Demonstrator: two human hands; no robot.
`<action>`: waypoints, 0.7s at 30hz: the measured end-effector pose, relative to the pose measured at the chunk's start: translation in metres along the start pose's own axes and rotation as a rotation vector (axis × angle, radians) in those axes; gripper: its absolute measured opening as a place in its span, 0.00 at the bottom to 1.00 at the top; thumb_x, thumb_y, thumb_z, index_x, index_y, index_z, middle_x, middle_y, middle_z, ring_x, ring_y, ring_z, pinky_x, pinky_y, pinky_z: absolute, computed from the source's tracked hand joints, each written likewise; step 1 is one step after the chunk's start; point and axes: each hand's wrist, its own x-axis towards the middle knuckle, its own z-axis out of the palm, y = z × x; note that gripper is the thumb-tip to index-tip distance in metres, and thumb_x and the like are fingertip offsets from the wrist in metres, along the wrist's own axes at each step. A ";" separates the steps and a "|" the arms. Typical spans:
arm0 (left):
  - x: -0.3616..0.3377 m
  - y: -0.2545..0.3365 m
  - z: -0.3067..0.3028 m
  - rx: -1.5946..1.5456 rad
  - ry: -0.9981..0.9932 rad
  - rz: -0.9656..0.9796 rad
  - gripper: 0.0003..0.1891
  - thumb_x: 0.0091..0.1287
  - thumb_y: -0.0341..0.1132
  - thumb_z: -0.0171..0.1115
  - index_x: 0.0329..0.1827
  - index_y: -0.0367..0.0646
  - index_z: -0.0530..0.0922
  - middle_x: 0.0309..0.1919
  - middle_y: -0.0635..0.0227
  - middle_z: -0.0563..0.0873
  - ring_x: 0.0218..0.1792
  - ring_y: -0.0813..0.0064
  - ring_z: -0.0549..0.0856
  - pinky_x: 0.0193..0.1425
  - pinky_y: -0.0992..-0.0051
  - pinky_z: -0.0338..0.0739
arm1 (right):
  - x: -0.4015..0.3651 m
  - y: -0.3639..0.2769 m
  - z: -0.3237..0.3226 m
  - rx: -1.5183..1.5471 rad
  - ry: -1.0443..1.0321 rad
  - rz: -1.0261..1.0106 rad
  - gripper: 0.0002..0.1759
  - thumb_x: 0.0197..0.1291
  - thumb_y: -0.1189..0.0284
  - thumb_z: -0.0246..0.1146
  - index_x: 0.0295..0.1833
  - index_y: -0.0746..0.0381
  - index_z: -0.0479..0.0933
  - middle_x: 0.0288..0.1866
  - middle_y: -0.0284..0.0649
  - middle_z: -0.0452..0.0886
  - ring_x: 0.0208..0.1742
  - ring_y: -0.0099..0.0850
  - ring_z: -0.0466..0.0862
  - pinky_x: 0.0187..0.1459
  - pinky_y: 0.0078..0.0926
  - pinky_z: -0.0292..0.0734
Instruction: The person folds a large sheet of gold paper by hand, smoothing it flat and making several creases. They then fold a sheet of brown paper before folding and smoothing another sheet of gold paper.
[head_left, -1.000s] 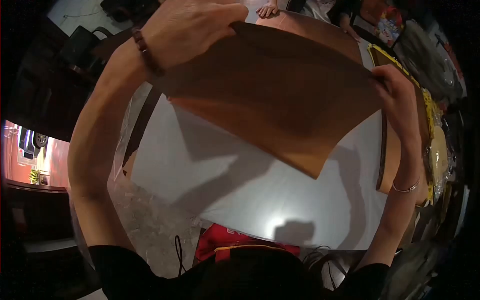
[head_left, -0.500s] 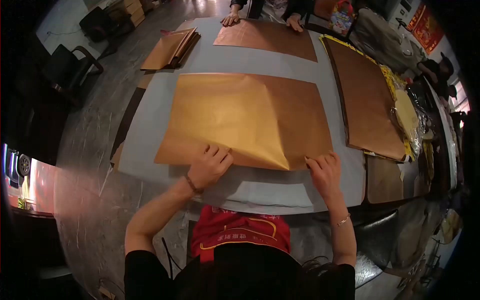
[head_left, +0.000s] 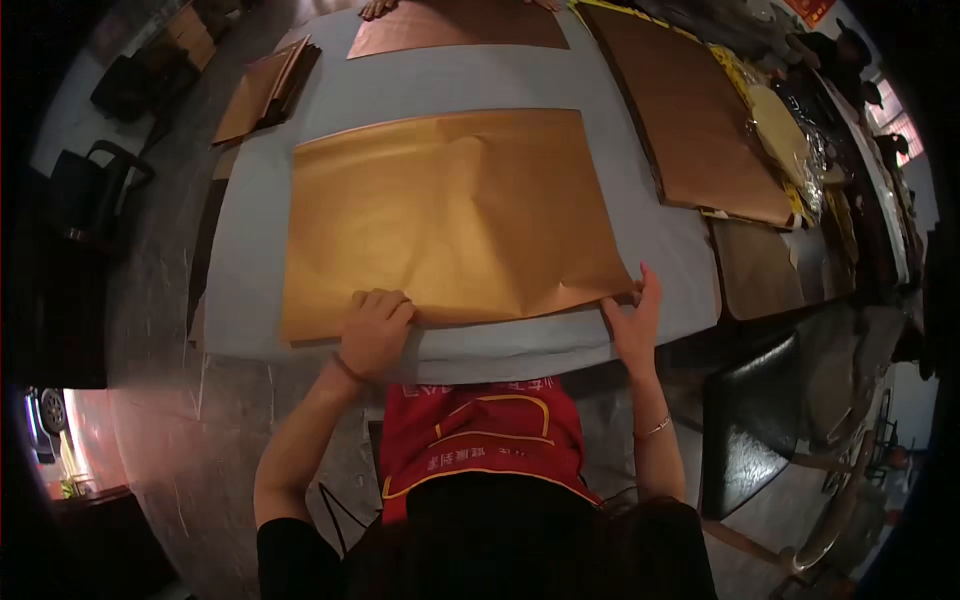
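Gold sheet (head_left: 450, 210), one, at tabletop's (head_left: 460, 80) near edge; left hand (head_left: 375, 328) curled shut pressing it, right hand (head_left: 633, 318) spread open; one brown stack (head_left: 700, 120) right edge.

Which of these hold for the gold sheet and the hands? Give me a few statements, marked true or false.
1. The gold sheet lies spread flat on the grey table. True.
2. The left hand rests on the sheet's near edge. True.
3. The right hand is raised in the air, well clear of the sheet. False: the right hand is down at the sheet's near right corner.
4. The stack of brown sheets lies to the left of the gold sheet. False: the stack of brown sheets lies to its right.
5. A folded pile of gold sheets sits at the table's far left. True.
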 end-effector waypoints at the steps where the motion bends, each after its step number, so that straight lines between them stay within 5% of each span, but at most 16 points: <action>1: 0.002 0.003 -0.004 -0.029 0.017 -0.018 0.11 0.52 0.26 0.64 0.39 0.44 0.78 0.39 0.66 0.81 0.42 0.64 0.79 0.48 0.66 0.70 | 0.000 0.001 -0.002 -0.008 0.018 0.020 0.41 0.61 0.68 0.66 0.75 0.63 0.53 0.73 0.55 0.55 0.70 0.48 0.63 0.70 0.40 0.59; 3: 0.004 0.001 -0.004 -0.064 0.046 -0.039 0.11 0.53 0.25 0.65 0.40 0.44 0.78 0.39 0.65 0.81 0.42 0.62 0.79 0.46 0.65 0.71 | 0.002 -0.006 0.000 0.518 0.055 0.262 0.41 0.64 0.68 0.65 0.76 0.64 0.51 0.74 0.52 0.54 0.71 0.45 0.63 0.68 0.36 0.62; 5: 0.002 -0.002 -0.002 -0.069 0.022 -0.045 0.11 0.54 0.26 0.65 0.40 0.44 0.78 0.38 0.65 0.81 0.42 0.62 0.79 0.46 0.65 0.71 | 0.007 -0.022 -0.006 0.576 0.088 0.357 0.38 0.70 0.65 0.58 0.77 0.63 0.47 0.73 0.49 0.57 0.70 0.42 0.66 0.67 0.34 0.66; 7: 0.004 -0.005 -0.003 -0.066 0.002 -0.061 0.10 0.54 0.26 0.65 0.39 0.44 0.78 0.38 0.65 0.81 0.42 0.62 0.79 0.46 0.65 0.71 | 0.013 -0.019 -0.008 1.167 0.002 0.565 0.35 0.74 0.61 0.51 0.77 0.64 0.46 0.69 0.46 0.65 0.68 0.38 0.69 0.67 0.35 0.67; 9: 0.005 -0.006 -0.008 -0.069 0.010 -0.025 0.10 0.55 0.26 0.65 0.39 0.44 0.78 0.37 0.65 0.81 0.41 0.62 0.79 0.46 0.65 0.71 | 0.017 -0.030 -0.008 1.091 -0.014 0.684 0.34 0.76 0.58 0.46 0.77 0.65 0.45 0.64 0.44 0.71 0.64 0.35 0.74 0.65 0.36 0.69; 17: -0.010 -0.018 -0.012 -0.052 -0.025 0.002 0.12 0.54 0.25 0.64 0.42 0.43 0.78 0.39 0.64 0.81 0.42 0.61 0.80 0.46 0.63 0.72 | 0.022 -0.012 -0.013 0.785 -0.257 0.620 0.23 0.70 0.71 0.55 0.66 0.70 0.67 0.55 0.42 0.79 0.53 0.31 0.82 0.50 0.30 0.82; 21: -0.006 -0.010 -0.007 -0.041 -0.001 -0.033 0.13 0.53 0.30 0.63 0.43 0.44 0.78 0.42 0.67 0.81 0.45 0.64 0.79 0.49 0.63 0.70 | 0.025 0.004 -0.014 0.803 -0.320 0.634 0.21 0.70 0.71 0.54 0.64 0.70 0.70 0.54 0.41 0.80 0.51 0.30 0.83 0.50 0.30 0.82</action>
